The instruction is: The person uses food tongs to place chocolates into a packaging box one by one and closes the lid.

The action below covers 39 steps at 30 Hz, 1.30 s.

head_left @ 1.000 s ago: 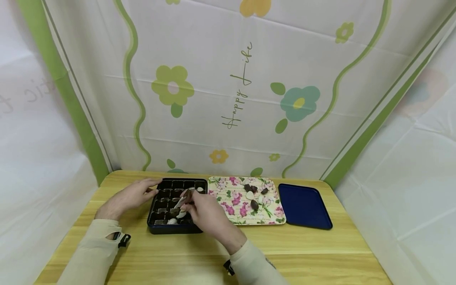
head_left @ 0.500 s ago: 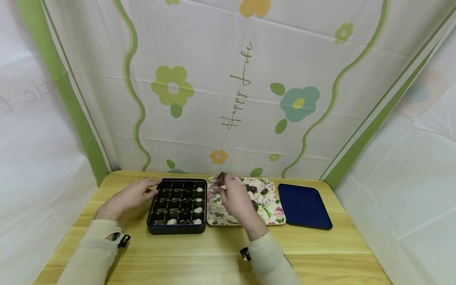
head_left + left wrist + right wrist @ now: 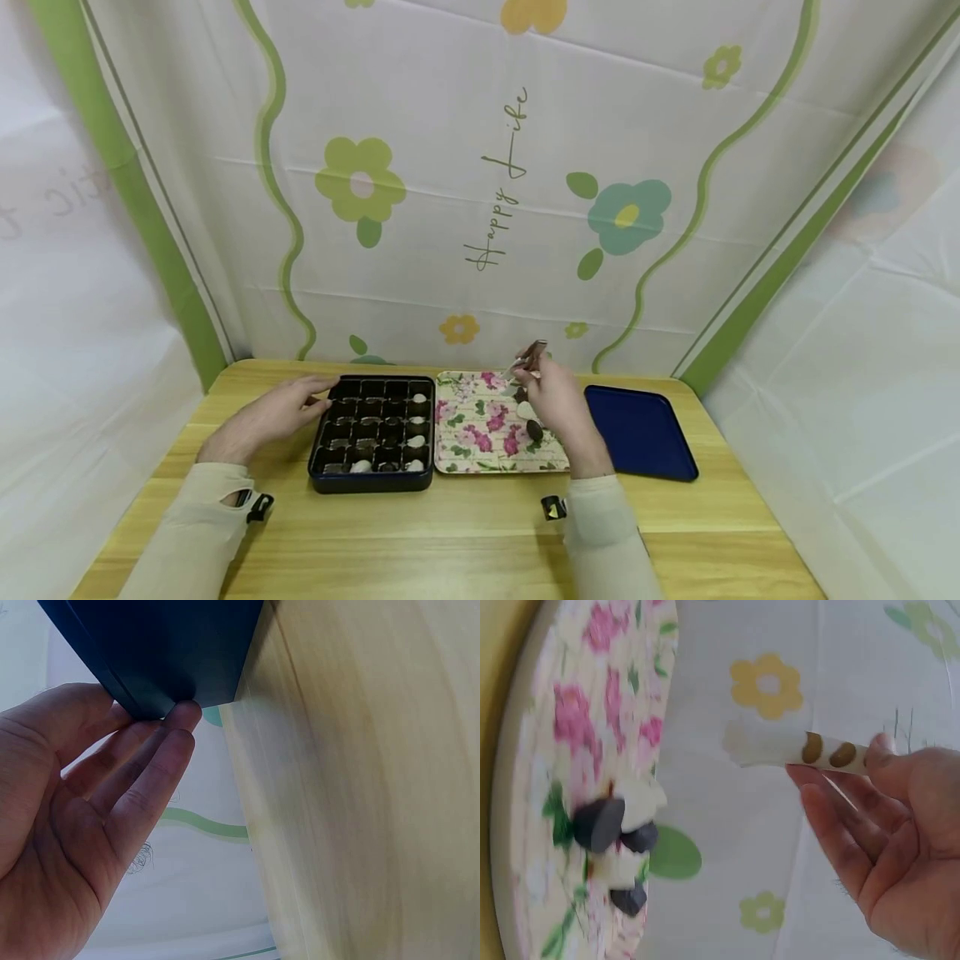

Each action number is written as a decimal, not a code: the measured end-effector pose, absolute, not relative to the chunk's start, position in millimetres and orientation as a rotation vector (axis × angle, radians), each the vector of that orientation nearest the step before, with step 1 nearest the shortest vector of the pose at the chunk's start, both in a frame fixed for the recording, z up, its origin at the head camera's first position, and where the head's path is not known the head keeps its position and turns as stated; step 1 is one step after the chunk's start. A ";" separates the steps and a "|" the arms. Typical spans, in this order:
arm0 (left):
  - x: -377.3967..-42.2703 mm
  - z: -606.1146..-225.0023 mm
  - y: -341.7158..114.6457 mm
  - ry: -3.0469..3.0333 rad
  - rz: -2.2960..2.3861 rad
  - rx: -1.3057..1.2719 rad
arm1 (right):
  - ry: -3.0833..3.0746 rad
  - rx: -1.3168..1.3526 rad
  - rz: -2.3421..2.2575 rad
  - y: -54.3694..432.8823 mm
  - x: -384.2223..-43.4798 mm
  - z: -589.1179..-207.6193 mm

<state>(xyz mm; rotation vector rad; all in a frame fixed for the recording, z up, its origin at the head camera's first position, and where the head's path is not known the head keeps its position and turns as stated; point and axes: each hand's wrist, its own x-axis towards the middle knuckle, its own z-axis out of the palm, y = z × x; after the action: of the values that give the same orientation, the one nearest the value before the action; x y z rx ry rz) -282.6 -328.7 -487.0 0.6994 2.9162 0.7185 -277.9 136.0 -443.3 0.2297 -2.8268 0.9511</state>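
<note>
My left hand [image 3: 270,414] rests its fingertips against the left side of a dark blue box [image 3: 371,483] with a black divided insert. Shell-like white pieces [image 3: 417,442] lie in its right column, another in the front row; a few dark ones are hard to make out. My right hand [image 3: 562,400] pinches small light tongs [image 3: 825,754] with brown spots, held above the back of a floral tray [image 3: 465,462]. Nothing shows between their blurred tips. Dark pieces [image 3: 600,825] and white pieces [image 3: 637,801], which look like chocolates, lie on the tray, partly hidden by the hand in the head view.
A flat dark blue lid [image 3: 645,433] lies right of the tray on the wooden table [image 3: 450,533]. The box stands against the tray's left edge. A white flowered curtain [image 3: 450,183] hangs behind the table and at both sides.
My right hand has moved right with the tongs, from over the box to above the tray. A white piece now shows in the box where the tongs were. The left hand stays put.
</note>
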 end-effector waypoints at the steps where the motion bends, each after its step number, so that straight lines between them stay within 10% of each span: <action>1: -282.9 -487.3 -328.6 2.917 0.716 0.700 | -2.843 0.224 0.937 141.1 -279.3 -443.4; 39: -283.5 -488.4 -329.6 2.901 0.731 0.695 | -2.933 0.392 0.938 139.1 -293.0 -476.0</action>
<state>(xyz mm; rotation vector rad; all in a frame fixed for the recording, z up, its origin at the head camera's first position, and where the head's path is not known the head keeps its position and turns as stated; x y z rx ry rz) -283.5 -329.6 -488.4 0.6952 2.9005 0.7312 -293.0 139.1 -476.0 0.3916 -2.9332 0.9381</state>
